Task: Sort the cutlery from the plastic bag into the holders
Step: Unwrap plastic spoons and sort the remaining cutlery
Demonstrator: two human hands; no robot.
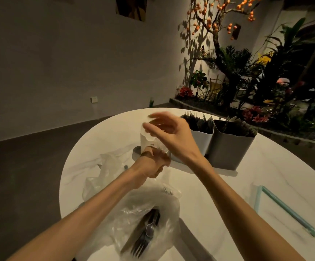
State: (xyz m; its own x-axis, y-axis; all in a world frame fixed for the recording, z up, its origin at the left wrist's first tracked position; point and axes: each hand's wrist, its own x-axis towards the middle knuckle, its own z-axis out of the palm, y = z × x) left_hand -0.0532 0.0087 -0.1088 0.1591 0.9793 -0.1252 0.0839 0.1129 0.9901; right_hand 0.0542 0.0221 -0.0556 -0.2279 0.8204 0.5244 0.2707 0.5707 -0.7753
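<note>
White table (265,176), grey holder (230,149), teal straws (288,210)

A restaurant-like dining room: round marble table (265,166), indoor garden bed (265,87), full cutlery holders (230,146).

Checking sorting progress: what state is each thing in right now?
Plastic bag: open, forks and a spoon inside.
White holder: upright, contents hidden.
Light grey holder: upright, holds dark cutlery.
Dark grey holder: upright, holds cutlery.
Left hand: curled, grip unclear.
Right hand: blurred over the white holder.
</note>
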